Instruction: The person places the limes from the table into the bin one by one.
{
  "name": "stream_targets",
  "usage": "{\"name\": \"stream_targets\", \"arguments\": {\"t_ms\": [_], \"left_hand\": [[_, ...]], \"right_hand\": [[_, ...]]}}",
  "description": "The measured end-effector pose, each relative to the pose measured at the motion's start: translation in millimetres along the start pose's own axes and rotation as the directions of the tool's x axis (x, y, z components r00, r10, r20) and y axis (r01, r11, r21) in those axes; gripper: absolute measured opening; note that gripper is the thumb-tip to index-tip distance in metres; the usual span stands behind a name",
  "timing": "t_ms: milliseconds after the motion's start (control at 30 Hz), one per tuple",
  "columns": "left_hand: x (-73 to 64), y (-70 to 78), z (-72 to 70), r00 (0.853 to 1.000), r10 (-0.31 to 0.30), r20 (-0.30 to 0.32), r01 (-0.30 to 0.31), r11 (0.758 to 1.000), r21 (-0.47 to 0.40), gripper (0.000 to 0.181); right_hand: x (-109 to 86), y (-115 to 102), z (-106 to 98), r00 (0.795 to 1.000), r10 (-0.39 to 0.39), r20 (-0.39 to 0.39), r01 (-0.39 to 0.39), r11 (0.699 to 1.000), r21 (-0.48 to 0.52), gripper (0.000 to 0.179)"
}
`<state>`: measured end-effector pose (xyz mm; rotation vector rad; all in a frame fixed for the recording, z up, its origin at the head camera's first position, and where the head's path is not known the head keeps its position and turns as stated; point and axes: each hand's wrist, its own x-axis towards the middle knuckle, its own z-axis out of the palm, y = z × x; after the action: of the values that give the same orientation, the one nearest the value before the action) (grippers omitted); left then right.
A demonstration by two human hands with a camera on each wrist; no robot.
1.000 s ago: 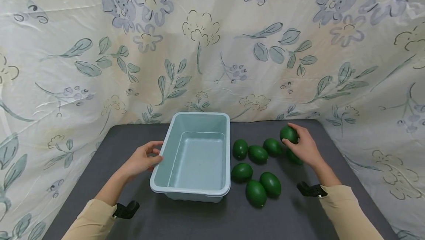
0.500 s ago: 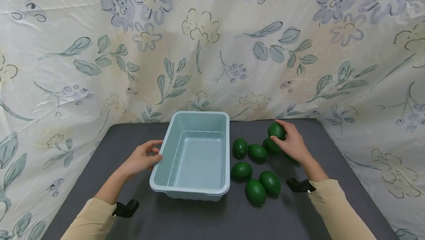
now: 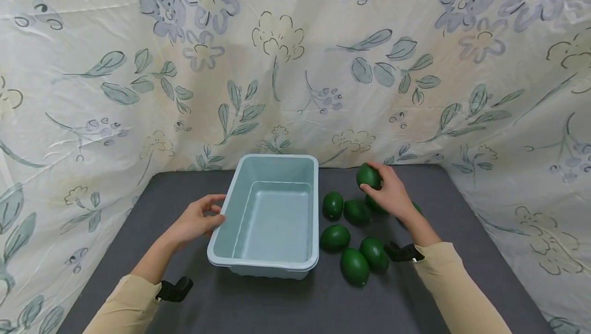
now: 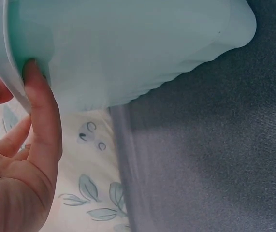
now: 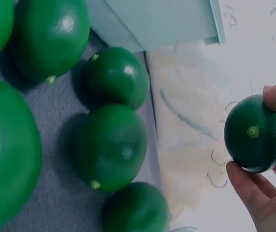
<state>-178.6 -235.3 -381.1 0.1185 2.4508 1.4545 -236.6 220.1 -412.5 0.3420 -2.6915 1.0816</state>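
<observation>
Up over the back right of the table, my right hand [image 3: 391, 193] grips a dark green, egg-shaped avocado [image 3: 368, 176] between thumb and fingers. The right wrist view shows this fruit with its pale stem nub facing the camera, above the other fruit. My left hand [image 3: 196, 221] pinches the left rim of a pale blue-green plastic tub [image 3: 265, 262]. In the left wrist view one digit lies against the tub's outer wall [image 4: 128, 43], under the rim. Nothing lies inside the tub.
Several more avocados [image 3: 335, 238] lie on the dark grey table [image 3: 258, 306], right of the tub. One is partly covered by my right wrist, another by my hand. A flowered cloth [image 3: 295, 108] hangs behind and at both sides.
My right hand has carried the avocado leftward, toward the tub, passing over the other fruit. My left hand and the tub have stayed in place.
</observation>
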Motion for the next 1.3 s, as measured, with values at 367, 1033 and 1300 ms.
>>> {"name": "stream_targets", "arguments": {"t_ms": [367,1033,1300], "left_hand": [[-1.4,0.6,0.0,1.0,0.006,0.007,-0.006,1.0,-0.013,0.059],[-0.2,0.0,-1.5,1.0,0.0,0.022,0.0,1.0,-0.024,0.06],[-0.7,1.9,-1.8,0.999,0.004,0.032,-0.003,1.0,-0.031,0.059]], "right_hand": [[3.7,-23,5,1.0,-0.025,0.019,0.023,0.997,0.073,0.063],[17.0,-73,23,0.994,-0.078,0.077,0.063,0.981,0.181,0.063],[25.3,-89,31,0.984,-0.154,0.085,0.135,0.97,0.2,0.061]]}}
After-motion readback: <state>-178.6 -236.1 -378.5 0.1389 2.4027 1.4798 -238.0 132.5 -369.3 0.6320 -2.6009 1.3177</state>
